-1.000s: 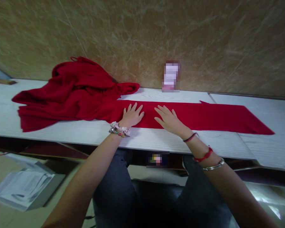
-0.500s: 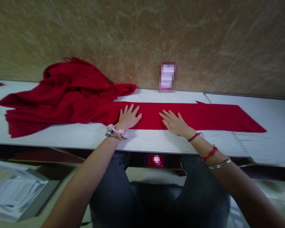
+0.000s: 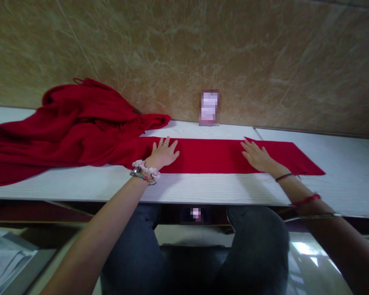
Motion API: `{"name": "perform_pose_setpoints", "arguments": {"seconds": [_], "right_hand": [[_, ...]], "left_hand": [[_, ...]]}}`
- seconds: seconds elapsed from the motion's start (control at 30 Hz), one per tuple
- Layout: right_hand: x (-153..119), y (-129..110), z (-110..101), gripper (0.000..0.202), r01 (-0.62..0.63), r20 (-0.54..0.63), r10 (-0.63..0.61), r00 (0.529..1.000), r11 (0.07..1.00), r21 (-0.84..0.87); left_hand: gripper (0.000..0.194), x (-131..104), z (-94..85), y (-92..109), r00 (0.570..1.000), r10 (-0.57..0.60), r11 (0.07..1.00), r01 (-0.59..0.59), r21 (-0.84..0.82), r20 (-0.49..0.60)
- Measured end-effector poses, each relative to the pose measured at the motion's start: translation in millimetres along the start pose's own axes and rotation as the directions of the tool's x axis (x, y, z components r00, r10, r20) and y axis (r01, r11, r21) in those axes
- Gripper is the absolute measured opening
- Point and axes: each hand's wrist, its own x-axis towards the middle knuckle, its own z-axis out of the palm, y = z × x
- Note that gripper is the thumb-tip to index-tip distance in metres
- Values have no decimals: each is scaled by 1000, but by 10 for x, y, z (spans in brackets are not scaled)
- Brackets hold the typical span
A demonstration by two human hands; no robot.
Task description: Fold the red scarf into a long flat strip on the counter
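One red cloth [image 3: 215, 155] is laid along the white table [image 3: 203, 188], flattened into a strip at its right, bunched in a heap at its left. Two hands are pressed flat on the strip, fingers spread, nothing gripped: left hand [image 3: 163, 153], right hand [image 3: 256, 156], well apart.

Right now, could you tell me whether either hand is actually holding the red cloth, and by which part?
Neither grips it. The left hand and the right hand lie flat, fingers spread, on the flat strip of the red cloth, pressing it to the table.
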Motion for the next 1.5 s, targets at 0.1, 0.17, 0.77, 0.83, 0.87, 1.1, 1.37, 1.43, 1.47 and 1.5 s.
{"name": "perform_pose_setpoints", "arguments": {"seconds": [0.1,0.17,0.77,0.83,0.87,1.1,1.37,1.43,1.47,1.5], "right_hand": [[168,-475,-22,53,200,-79,-198,977,979,24],[256,-694,-9,54,271,-53,-268,962,961,57],[-11,1709,188,58,-356,64,351,934,930,87],[63,1548,206,57,-251,-16,254,967,963,99],[107,1413,209,58,-162,-46,168,985,981,105],[260,802,191,54,145,25,-149,988,981,130],[-43,2058,219,57,-395,62,393,918,918,30],[-115,2163,190,58,-468,13,468,884,884,25],[-143,2135,174,57,-478,-23,479,877,878,31],[-168,2054,158,57,-457,-64,459,886,888,44]], "left_hand": [[56,111,-47,250,991,113,992,-116,-41,-73],[58,170,0,380,988,136,988,-141,-69,-80],[53,251,192,371,994,85,996,-83,42,-68],[52,274,142,442,994,96,994,-93,54,-56],[52,288,111,511,991,115,992,-111,57,-67],[56,374,135,1095,951,295,955,-295,4,-90],[55,411,266,1072,958,272,962,-271,21,-86],[55,411,265,1077,957,274,962,-273,22,-95],[54,410,265,1081,957,274,962,-273,23,-99],[54,407,265,1084,956,275,961,-274,23,-102]]}}
